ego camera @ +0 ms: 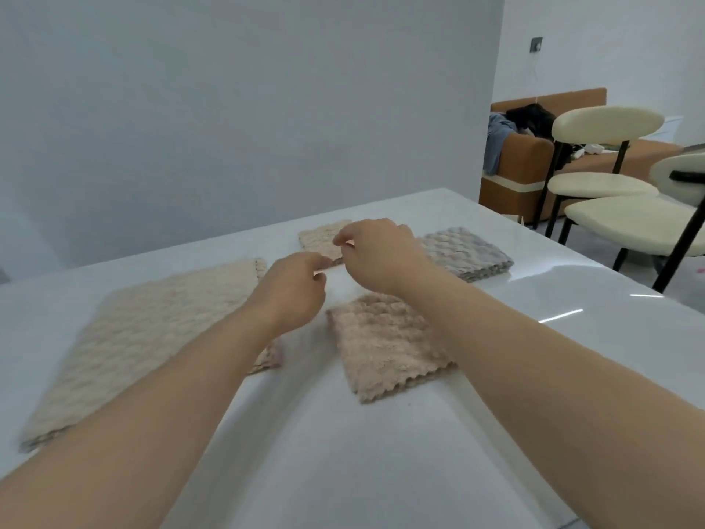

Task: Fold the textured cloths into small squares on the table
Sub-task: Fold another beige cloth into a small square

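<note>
Beige folded cloth (pixel 320 236) on the table (pixel 381 452), left hand (pixel 293 288) and right hand (pixel 377 257) pinching its edge, apparently squaring it.

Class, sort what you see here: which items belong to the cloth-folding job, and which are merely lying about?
Job: large beige cloth; pinkish folded cloth; small beige folded cloth; grey folded cloth; table.
Lying about: chairs; sofa; clothes on it.
</note>
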A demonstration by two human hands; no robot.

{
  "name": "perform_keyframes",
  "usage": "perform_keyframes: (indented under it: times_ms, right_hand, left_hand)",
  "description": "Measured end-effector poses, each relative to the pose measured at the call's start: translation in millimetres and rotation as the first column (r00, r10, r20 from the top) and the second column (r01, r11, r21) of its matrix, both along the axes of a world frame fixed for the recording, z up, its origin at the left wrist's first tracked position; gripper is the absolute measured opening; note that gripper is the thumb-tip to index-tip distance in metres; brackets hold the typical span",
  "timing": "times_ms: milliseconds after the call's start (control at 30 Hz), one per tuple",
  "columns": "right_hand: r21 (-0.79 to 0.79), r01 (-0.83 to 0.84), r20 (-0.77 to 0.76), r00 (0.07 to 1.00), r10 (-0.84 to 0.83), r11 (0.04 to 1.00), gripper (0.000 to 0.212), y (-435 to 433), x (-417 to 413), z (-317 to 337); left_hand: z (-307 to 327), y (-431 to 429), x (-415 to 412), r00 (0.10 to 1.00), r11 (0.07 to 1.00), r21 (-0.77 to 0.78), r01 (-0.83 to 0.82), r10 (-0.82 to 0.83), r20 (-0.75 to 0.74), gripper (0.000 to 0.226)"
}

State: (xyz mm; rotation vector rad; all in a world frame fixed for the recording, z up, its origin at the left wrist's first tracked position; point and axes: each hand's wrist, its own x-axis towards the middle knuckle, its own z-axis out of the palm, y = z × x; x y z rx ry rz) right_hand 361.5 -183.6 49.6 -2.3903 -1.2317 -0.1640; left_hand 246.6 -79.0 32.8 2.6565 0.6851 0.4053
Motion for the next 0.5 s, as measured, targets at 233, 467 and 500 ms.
perform_keyframes:
  times_ms: [233,467,500]
  right_hand:
    - [0.131,-0.037,-0.292,0.954,0.074,0.991,0.035,41.0,-124.4,-9.6]
    - [0.103,0.130,-0.218,0.970,-0.105,0.986,0.028,76.0,-154.1,-41.4]
    - [0.106,0.150,-0.164,0.978,-0.132,0.983,0.028,77.0,-152.3,-50.0]
  left_hand:
    - [-11.2,47.6,-154.6,0.963,0.965,-0.075,-0.252,0.257,0.075,0.038]
    - [-34.8,108.4,-217.1,0.887,0.912,-0.050,-0.407,0.408,0.214,0.025]
    - [-40.9,113.7,-220.0,0.891,0.919,-0.055,-0.390,0.392,0.229,0.022]
